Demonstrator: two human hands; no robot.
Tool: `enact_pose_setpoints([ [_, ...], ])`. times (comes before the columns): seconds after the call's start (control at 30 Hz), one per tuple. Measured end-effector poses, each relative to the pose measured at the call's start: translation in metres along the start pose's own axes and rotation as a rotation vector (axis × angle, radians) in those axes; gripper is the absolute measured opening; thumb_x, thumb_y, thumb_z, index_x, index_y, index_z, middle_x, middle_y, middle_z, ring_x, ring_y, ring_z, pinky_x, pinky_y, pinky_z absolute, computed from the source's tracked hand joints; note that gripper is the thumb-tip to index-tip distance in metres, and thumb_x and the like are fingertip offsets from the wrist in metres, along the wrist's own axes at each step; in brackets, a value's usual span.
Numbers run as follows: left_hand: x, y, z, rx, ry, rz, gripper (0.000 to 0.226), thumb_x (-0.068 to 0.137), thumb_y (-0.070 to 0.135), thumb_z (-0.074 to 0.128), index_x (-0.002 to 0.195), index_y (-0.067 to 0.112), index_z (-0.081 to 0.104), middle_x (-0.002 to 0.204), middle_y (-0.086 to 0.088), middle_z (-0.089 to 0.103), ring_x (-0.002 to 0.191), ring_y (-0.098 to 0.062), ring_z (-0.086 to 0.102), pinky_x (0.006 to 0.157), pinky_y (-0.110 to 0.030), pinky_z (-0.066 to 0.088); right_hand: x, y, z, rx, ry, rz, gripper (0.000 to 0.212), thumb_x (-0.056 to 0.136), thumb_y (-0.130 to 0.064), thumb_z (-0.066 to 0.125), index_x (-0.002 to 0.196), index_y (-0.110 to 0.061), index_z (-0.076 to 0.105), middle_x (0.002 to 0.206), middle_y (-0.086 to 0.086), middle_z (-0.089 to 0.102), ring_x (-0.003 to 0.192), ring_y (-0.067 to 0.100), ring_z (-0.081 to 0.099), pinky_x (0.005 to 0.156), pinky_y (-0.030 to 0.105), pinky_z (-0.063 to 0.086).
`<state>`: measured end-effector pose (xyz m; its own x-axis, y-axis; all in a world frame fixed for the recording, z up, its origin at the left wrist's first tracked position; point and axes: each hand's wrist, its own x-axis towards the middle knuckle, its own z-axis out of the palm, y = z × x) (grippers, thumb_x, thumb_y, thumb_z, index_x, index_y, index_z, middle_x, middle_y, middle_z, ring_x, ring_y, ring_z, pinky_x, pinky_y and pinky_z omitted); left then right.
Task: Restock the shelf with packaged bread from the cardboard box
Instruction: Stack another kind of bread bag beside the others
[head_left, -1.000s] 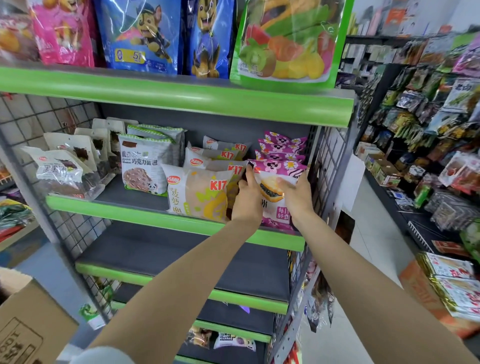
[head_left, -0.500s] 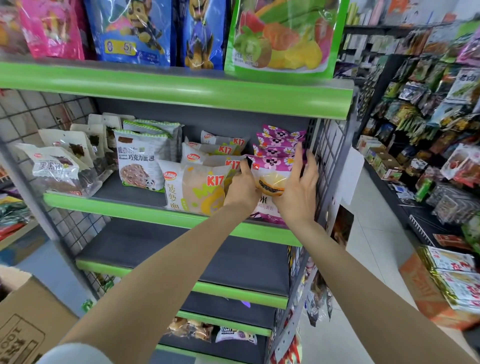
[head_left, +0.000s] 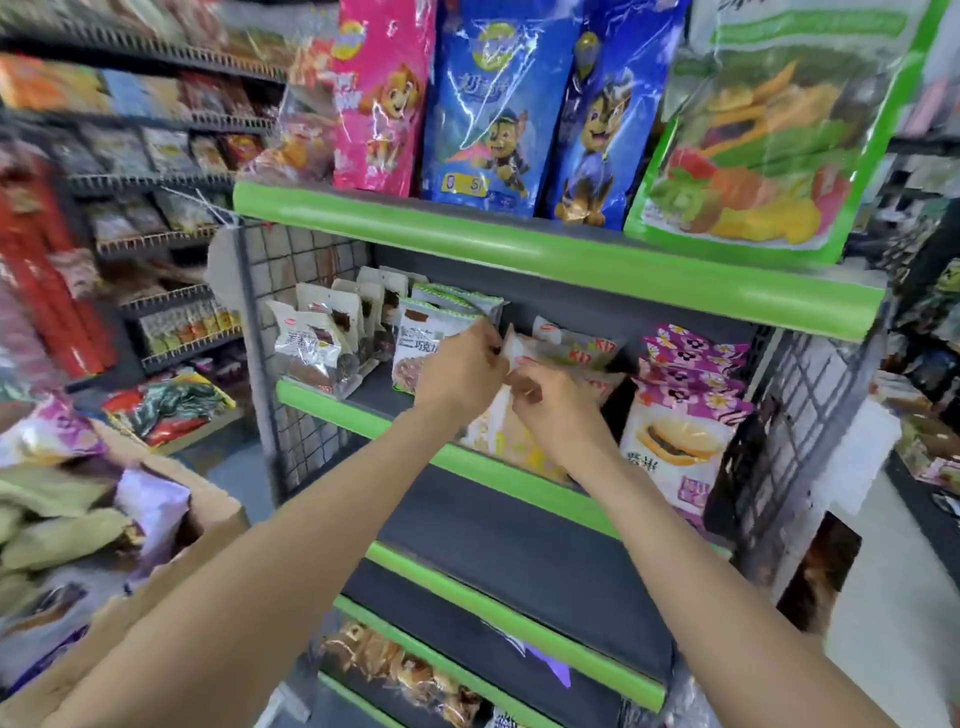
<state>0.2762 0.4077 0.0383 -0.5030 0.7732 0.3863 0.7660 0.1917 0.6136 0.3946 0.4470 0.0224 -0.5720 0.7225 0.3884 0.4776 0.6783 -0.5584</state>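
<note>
Both my hands are at the middle of the green-edged shelf (head_left: 363, 418). My left hand (head_left: 460, 369) and my right hand (head_left: 550, 410) pinch the top edge of the front cream "KI7" bread pack (head_left: 511, 439), which stands at the shelf's front lip. More KI7 packs (head_left: 576, 348) stand behind it. A row of pink flowered bread packs (head_left: 675, 447) stands to the right, untouched. A white chocolate-bread pack (head_left: 415, 348) stands to the left. The cardboard box (head_left: 208, 525) at lower left holds several packs of bread (head_left: 57, 530).
Clear packs of dark cake (head_left: 317, 343) fill the shelf's left end against a wire grid side (head_left: 291, 260). Tall snack bags (head_left: 493, 104) stand on the shelf above. The two shelves below (head_left: 519, 551) are dark and bare. Other aisles of goods (head_left: 130, 208) lie left and right.
Both hands have left the pink bread pack and shifted left onto the KI7 pack. The view has swung left, bringing the open box and its bread into sight.
</note>
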Motion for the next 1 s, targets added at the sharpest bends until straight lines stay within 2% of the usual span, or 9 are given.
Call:
enact_pose_setpoints([
  [0.13, 0.006, -0.092, -0.052, 0.009, 0.023, -0.237, 0.018, 0.089, 0.02, 0.051, 0.1, 0.012, 0.063, 0.094, -0.011, 0.067, 0.088, -0.029, 0.062, 0.072, -0.029, 0.046, 0.018, -0.062, 0.059, 0.119, -0.157, -0.097, 0.027, 0.09, -0.006, 0.051, 0.111, -0.014, 0.065, 0.102, -0.003, 0.066, 0.096, 0.013, 0.062, 0.092, 0.031, 0.049],
  [0.23, 0.002, -0.172, -0.098, -0.03, 0.074, -0.427, 0.025, 0.09, 0.023, 0.052, 0.099, 0.007, 0.068, 0.095, -0.012, 0.068, 0.092, -0.03, 0.064, 0.076, -0.032, 0.05, 0.032, -0.116, 0.117, 0.156, -0.26, -0.178, 0.025, 0.092, -0.01, 0.049, 0.111, -0.013, 0.065, 0.105, 0.003, 0.067, 0.099, 0.021, 0.064, 0.09, 0.038, 0.051],
  [0.37, -0.008, -0.284, -0.172, -0.03, 0.126, -0.561, 0.019, 0.086, 0.017, 0.052, 0.082, 0.003, 0.065, 0.088, -0.022, 0.069, 0.083, -0.034, 0.066, 0.067, -0.038, 0.05, 0.053, -0.191, 0.206, 0.2, -0.4, -0.234, 0.025, 0.093, -0.01, 0.05, 0.113, -0.011, 0.064, 0.112, 0.006, 0.066, 0.098, 0.021, 0.063, 0.086, 0.033, 0.051],
  [0.47, -0.013, -0.355, -0.226, 0.066, 0.144, -0.618, 0.021, 0.09, 0.02, 0.051, 0.089, 0.006, 0.066, 0.087, -0.013, 0.067, 0.089, -0.031, 0.066, 0.07, -0.033, 0.049, 0.071, -0.244, 0.276, 0.222, -0.491, -0.244, 0.026, 0.093, -0.009, 0.049, 0.117, -0.011, 0.062, 0.115, 0.008, 0.063, 0.101, 0.023, 0.061, 0.085, 0.033, 0.049],
  [0.6, -0.016, -0.436, -0.275, 0.06, 0.176, -0.702, 0.031, 0.084, 0.027, 0.053, 0.102, 0.006, 0.065, 0.108, -0.014, 0.069, 0.099, -0.031, 0.065, 0.088, -0.038, 0.051, 0.092, -0.298, 0.356, 0.254, -0.521, -0.196, 0.03, 0.091, -0.009, 0.052, 0.121, -0.007, 0.056, 0.117, 0.012, 0.058, 0.106, 0.025, 0.056, 0.078, 0.026, 0.038],
  [0.67, -0.014, -0.471, -0.288, 0.084, 0.181, -0.746, 0.026, 0.088, 0.023, 0.05, 0.106, 0.009, 0.063, 0.11, -0.014, 0.068, 0.097, -0.031, 0.064, 0.086, -0.035, 0.051, 0.102, -0.316, 0.393, 0.256, -0.54, -0.163, 0.034, 0.092, -0.014, 0.053, 0.125, -0.005, 0.053, 0.122, 0.014, 0.055, 0.11, 0.027, 0.054, 0.084, 0.027, 0.039],
  [0.77, -0.006, -0.517, -0.299, 0.132, 0.123, -0.81, 0.035, 0.092, 0.016, 0.05, 0.127, 0.013, 0.053, 0.118, -0.011, 0.063, 0.085, -0.026, 0.059, 0.076, -0.029, 0.046, 0.123, -0.337, 0.445, 0.2, -0.598, -0.134, 0.038, 0.093, -0.018, 0.051, 0.129, -0.007, 0.049, 0.128, 0.015, 0.051, 0.116, 0.029, 0.051, 0.09, 0.03, 0.039],
  [0.9, 0.008, -0.566, -0.3, 0.148, 0.002, -0.849, 0.051, 0.091, 0.016, 0.051, 0.14, 0.011, 0.037, 0.131, -0.012, 0.055, 0.117, -0.03, 0.053, 0.089, -0.032, 0.044, 0.157, -0.354, 0.509, 0.102, -0.671, -0.163, 0.043, 0.095, -0.025, 0.05, 0.133, -0.006, 0.044, 0.134, 0.017, 0.045, 0.124, 0.032, 0.044, 0.095, 0.033, 0.038],
  [1.0, 0.02, -0.599, -0.292, 0.185, -0.121, -0.848, 0.054, 0.086, 0.031, 0.06, 0.135, 0.013, 0.044, 0.131, -0.006, 0.057, 0.117, -0.026, 0.055, 0.088, -0.03, 0.045, 0.185, -0.362, 0.552, 0.079, -0.706, -0.135, 0.05, 0.096, -0.028, 0.049, 0.138, -0.003, 0.038, 0.14, 0.019, 0.042, 0.131, 0.033, 0.039, 0.101, 0.034, 0.034],
])
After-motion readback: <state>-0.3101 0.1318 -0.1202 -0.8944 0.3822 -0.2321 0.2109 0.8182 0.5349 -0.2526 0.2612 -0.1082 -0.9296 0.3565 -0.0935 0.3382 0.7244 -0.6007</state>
